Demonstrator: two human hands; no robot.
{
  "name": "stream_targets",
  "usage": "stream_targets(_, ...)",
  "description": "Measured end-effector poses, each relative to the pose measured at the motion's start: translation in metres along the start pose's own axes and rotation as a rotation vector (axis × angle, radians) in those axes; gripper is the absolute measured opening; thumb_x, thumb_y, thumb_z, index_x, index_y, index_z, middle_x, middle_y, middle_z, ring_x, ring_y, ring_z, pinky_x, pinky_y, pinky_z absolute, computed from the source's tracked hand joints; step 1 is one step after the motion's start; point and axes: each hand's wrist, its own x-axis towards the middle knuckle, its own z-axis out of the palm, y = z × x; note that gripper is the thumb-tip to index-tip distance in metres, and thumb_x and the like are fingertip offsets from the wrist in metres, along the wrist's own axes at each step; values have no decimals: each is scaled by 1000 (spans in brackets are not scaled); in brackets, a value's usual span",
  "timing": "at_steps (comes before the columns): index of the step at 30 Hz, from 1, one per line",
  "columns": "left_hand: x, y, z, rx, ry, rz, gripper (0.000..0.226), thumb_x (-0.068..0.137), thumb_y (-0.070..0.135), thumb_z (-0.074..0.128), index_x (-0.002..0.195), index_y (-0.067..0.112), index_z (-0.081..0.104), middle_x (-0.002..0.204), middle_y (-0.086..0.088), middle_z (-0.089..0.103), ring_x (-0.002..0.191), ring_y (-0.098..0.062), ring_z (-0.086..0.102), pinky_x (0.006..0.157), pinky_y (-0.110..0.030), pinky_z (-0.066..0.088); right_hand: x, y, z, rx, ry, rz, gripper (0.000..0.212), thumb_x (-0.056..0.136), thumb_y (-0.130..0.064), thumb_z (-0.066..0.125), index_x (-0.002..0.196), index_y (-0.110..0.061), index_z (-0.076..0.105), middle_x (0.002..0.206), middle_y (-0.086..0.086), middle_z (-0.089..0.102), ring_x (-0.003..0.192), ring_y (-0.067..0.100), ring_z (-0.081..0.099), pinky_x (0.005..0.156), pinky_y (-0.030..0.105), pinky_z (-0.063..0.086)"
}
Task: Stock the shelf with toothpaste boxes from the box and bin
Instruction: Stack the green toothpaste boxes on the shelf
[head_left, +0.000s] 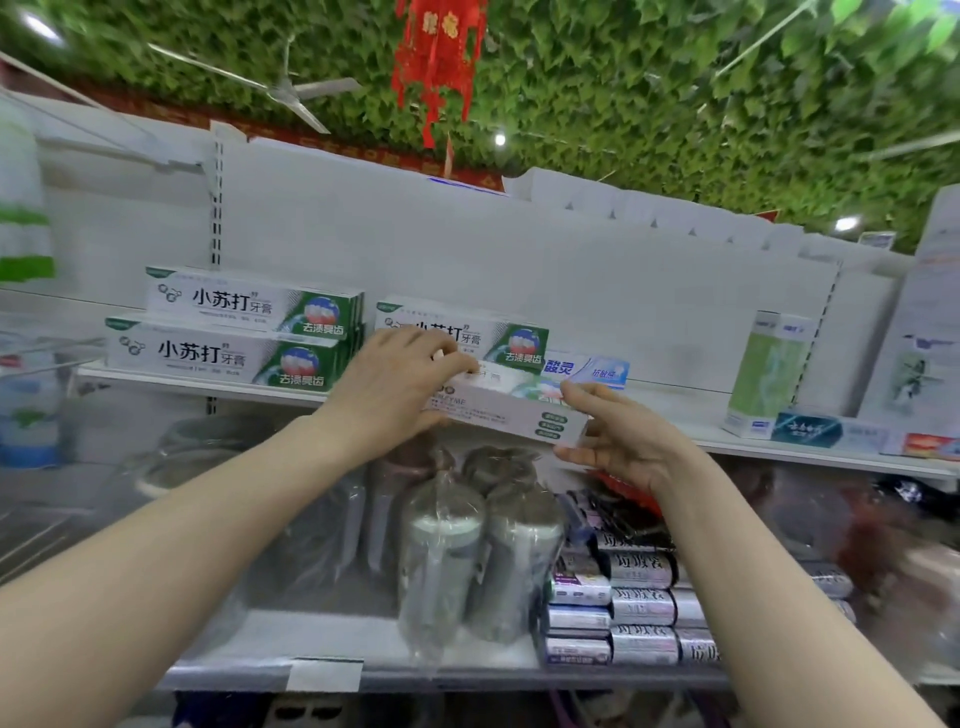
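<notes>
Now we hold one toothpaste box (504, 411) by its ends, left hand (389, 387) curled over it, right hand (618, 441) pinching, level with the shelf (685, 415) so it slides in.

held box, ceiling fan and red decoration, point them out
held box (501, 410), head view, middle of its white face between the hands
ceiling fan (284, 93), head view, hub where the blades meet
red decoration (441, 57), head view, middle of its body

Two stacked toothpaste boxes (223, 332) lie left on the shelf (696, 415), another box (501, 332) just right of them, bottles (478, 561) on the lower shelf (322, 639) beneath.
</notes>
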Motion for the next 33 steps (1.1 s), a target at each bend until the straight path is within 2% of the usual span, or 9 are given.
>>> stream_targets(3, 4, -9, -1, -7, -38, -122, 72, 74, 49, 75, 138, 36, 45, 138, 1, 50, 129, -25, 43, 108, -52, 31, -1, 4, -6, 92, -26, -100, 20, 88, -14, 67, 104, -20, 56, 96, 9, 73, 79, 24, 69, 68, 35, 59)
stream_targets(7, 8, -17, -6, -159, -94, -260, 87, 73, 47, 77, 147, 34, 33, 144, -1, 40, 131, -26, 38, 106, -48, 39, 2, 9, -12, 199, -52, -263, 37, 84, -5, 66, 115, -19, 52, 101, 13, 73, 97, 27, 68, 84, 44, 59)
stream_targets(10, 10, -15, -6, -245, -85, -310, 92, 70, 38, 83, 147, 31, 33, 146, -1, 34, 123, -26, 46, 101, -42, 43, 5, 6, -14, 210, -57, -332, 47, 86, -1, 65, 127, -17, 49, 104, 9, 74, 101, 23, 70, 88, 39, 58)
stream_targets(17, 13, -26, 6, -450, -61, -378, 83, 76, 35, 79, 147, 26, 38, 146, 0, 38, 131, -17, 41, 104, -27, 31, 21, 1, -23, 143, -52, -353, 95, 47, -35, 96, 126, -7, 52, 113, 8, 72, 103, 22, 69, 89, 34, 57)
stream_targets(19, 17, -29, 10, -510, -24, -411, 81, 78, 32, 78, 147, 24, 38, 145, -1, 40, 133, -17, 39, 107, -27, 28, 27, -4, -25, 80, -25, -391, 78, 58, -33, 92, 123, -11, 55, 110, 7, 73, 105, 21, 69, 93, 35, 55)
stream_targets(22, 26, -36, 10, -640, 50, -500, 80, 79, 26, 78, 147, 23, 37, 145, 0, 45, 131, -15, 43, 111, -30, 32, 42, -13, -29, -90, 65, -474, 40, 85, -11, 72, 123, -16, 61, 104, 3, 74, 97, 14, 71, 90, 30, 52)
stream_targets(24, 34, -40, 7, -699, 101, -545, 82, 79, 24, 78, 148, 24, 35, 144, 2, 49, 122, -11, 51, 106, -28, 38, 52, -21, -30, -118, 79, -513, 37, 87, -9, 70, 122, -17, 63, 104, 3, 74, 94, 14, 71, 90, 28, 52)
stream_targets(28, 55, -48, 6, -795, 163, -601, 84, 82, 18, 76, 150, 31, 27, 136, 7, 50, 101, 0, 51, 79, -4, 37, 73, -36, -26, -57, 44, -539, 40, 81, -15, 73, 120, -20, 65, 103, 4, 74, 90, 17, 72, 75, 25, 57)
stream_targets(33, 83, -68, 12, -852, 149, -673, 79, 90, 19, 67, 152, 29, 20, 150, 2, 39, 120, -9, 47, 94, -22, 37, 105, -53, -14, -61, 66, -495, 27, 83, -23, 73, 110, -24, 70, 99, 9, 75, 87, 23, 73, 79, 40, 59)
